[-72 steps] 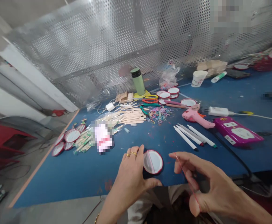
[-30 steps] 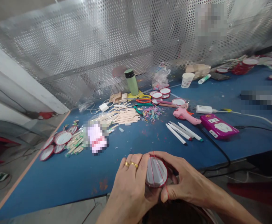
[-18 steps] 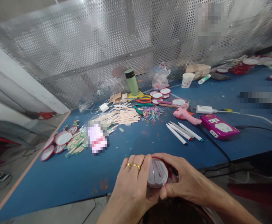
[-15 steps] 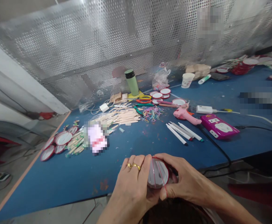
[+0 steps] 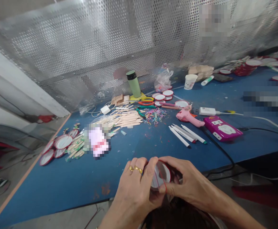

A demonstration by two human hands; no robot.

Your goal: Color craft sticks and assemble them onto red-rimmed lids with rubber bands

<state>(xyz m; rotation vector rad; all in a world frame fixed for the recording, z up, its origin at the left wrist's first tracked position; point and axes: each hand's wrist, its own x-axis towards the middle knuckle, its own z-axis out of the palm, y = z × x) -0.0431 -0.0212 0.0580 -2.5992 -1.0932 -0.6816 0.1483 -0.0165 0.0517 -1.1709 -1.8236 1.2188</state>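
Note:
Between my hands, at the table's near edge, is a round white disc with a red rim point(image 5: 167, 171). Two strands of thin red cord point(image 5: 163, 178) run across its face. My left hand point(image 5: 135, 186), wearing gold rings, grips the disc's left side with the fingers over its far edge. On the other side my right hand point(image 5: 189, 179) has its fingers curled around the rim, and its thumb presses on a red strand near the lower edge. The disc's underside and some of my fingertips are hidden.
Ahead lie white markers point(image 5: 179, 136), a pink glue gun point(image 5: 190, 117), a purple power strip point(image 5: 222, 128), wooden sticks point(image 5: 129, 117) and colourful small bands point(image 5: 155, 115). More red-rimmed discs point(image 5: 63, 142) are at the left. A green bottle point(image 5: 134, 85) stands by the mesh panel point(image 5: 100, 47).
My right thumb has moved left and up across the disc, shifting the red strand under it to the left. The disc is slightly more covered by my hands.

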